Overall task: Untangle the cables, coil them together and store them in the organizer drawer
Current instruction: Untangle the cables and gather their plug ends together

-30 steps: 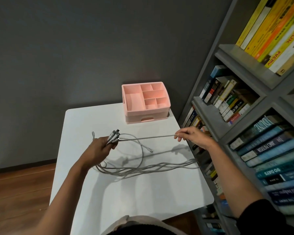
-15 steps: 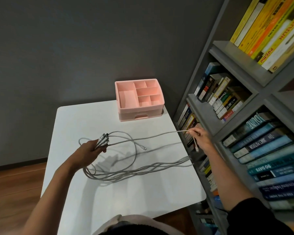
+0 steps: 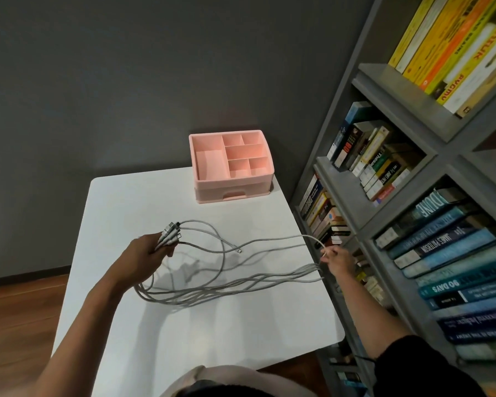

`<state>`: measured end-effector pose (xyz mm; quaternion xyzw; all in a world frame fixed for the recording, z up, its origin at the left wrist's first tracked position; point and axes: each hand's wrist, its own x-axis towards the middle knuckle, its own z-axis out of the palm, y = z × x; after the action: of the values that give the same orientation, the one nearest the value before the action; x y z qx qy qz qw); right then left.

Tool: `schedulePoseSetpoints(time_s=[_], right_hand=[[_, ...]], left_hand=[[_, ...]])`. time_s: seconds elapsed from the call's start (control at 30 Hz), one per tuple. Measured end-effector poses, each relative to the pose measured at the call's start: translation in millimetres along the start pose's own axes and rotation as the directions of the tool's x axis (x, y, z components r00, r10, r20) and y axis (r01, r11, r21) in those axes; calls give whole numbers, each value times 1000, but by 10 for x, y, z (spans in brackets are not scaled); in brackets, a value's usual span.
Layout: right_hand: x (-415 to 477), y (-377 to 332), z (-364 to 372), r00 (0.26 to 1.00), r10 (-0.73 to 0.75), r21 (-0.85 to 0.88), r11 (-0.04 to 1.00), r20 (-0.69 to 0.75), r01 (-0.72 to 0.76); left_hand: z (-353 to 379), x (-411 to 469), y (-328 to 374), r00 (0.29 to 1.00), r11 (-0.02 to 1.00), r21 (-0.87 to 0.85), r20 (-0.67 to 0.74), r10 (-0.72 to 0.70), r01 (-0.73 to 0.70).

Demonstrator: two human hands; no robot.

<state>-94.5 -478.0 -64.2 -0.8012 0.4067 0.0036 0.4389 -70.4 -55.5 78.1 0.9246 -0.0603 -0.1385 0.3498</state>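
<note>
- White table (image 3: 184, 339) fills the middle. Its right edge sits just beside a grey bookshelf (image 3: 341, 213) packed with books, so that side is tight.
- The table's left edge drops off to wood floor (image 3: 20, 310), and the far edge is near a dark grey wall (image 3: 126, 81).
- The pink organizer (image 3: 212, 193) stands at the far right corner of the table, well apart from both hands. Its drawer (image 3: 235, 194) looks closed at the front.
- A stretch of tabletop lies between the organizer and the grey cables (image 3: 212, 290), which loop loosely across the middle of the table.
- The left hand (image 3: 143, 256) is curled tight around a bunch of the cables just below their plug ends (image 3: 171, 233), which stick out past the fingers toward the organizer.
- From that fist the strands hang down, sweep along the table and run off to the right.
- The right hand (image 3: 338, 260) hovers past the table's right edge, in front of the books, pinching a single strand between the fingertips.
- Several more strands run right up to that hand, but I can't tell if they're in the pinch too.
- One loose plug (image 3: 239, 250) lies on the table between the hands.
</note>
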Motion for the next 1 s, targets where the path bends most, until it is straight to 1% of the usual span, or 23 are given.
schedulePoseSetpoints(time_s=[0.07, 0.1, 0.17, 0.2, 0.23, 0.27, 0.3, 0.33, 0.37, 0.4, 0.43, 0.47, 0.5, 0.53, 0.57, 0.6, 0.67, 0.73, 0.8, 0.87, 0.9, 0.93, 1.0], right_hand=[[-8, 30, 61, 1000, -3, -15, 1000, -31, 3], [-17, 40, 83, 999, 0, -50, 999, -32, -2], [-22, 22, 124, 999, 38, -168, 985, 23, -33], [-54, -25, 148, 998, 44, -213, 977, 51, -32], [-97, -114, 175, 998, 19, -234, 972, 64, -4], [-151, -240, 211, 996, -50, -235, 970, 72, 66], [-242, -403, 252, 982, -172, -191, 964, 79, 184], [-349, -576, 310, 946, -305, -120, 941, 109, 317], [-489, -760, 374, 896, -404, -11, 911, 183, 413], [-653, -932, 457, 841, -439, 132, 898, 316, 419], [-846, -1083, 534, 750, -438, 243, 899, 496, 364], [-1030, -1206, 616, 617, -439, 300, 898, 654, 321], [-1197, -1300, 695, 484, -434, 321, 898, 760, 301], [-1333, -1373, 752, 375, -433, 333, 893, 820, 302], [-1407, -1419, 794, 315, -445, 344, 880, 838, 328], [-1433, -1447, 805, 299, -473, 362, 861, 829, 357], [-1314, -1438, 742, 356, -522, 368, 830, 775, 419], [-1071, -1355, 606, 452, -506, 271, 829, 735, 489], [-798, -1246, 428, 545, -421, 39, 815, 725, 578], [-602, -1138, 237, 626, -346, -203, 743, 699, 637], [-526, -1093, 161, 668, -329, -283, 717, 667, 637], [-466, -1059, 98, 701, -330, -328, 706, 631, 628], [-364, -996, 38, 768, -367, -420, 673, 524, 609]], left_hand=[[11, -9, 58, 999, 1000, -1, -17, 29, -29], [12, -17, 77, 999, 999, -7, -20, 34, -35], [22, -35, 110, 999, 999, -20, -26, 40, -40], [21, -46, 127, 999, 999, -17, -28, 42, -43], [20, -49, 151, 998, 999, -10, -32, 49, -50], [24, -47, 179, 998, 998, -2, -33, 60, -60], [33, -38, 206, 997, 997, 10, -34, 71, -71], [45, -30, 237, 996, 997, 24, -37, 81, -80], [59, -17, 264, 995, 996, 34, -42, 86, -85], [74, -9, 286, 995, 996, 35, -47, 87, -85], [89, -5, 301, 995, 996, 33, -53, 85, -83], [99, 1, 308, 995, 996, 30, -58, 80, -78], [101, 1, 310, 995, 997, 25, -64, 73, -72], [95, -2, 306, 995, 998, 13, -69, 65, -65], [81, -8, 289, 995, 998, -7, -77, 61, -62], [62, -16, 260, 995, 998, -38, -87, 52, -55], [8, -39, 161, 992, 996, -84, -123, 27, -38], [-51, -79, 39, 985, 995, -94, -172, 1, -18], [-95, -115, -59, 980, 996, -84, -198, -31, 14], [-128, -152, -113, 975, 996, -74, -213, -65, 50], [-141, -167, -128, 973, 996, -65, -217, -76, 63], [-152, -185, -137, 973, 996, -52, -214, -86, 77], [-164, -213, -156, 974, 995, -25, -203, -98, 95]])
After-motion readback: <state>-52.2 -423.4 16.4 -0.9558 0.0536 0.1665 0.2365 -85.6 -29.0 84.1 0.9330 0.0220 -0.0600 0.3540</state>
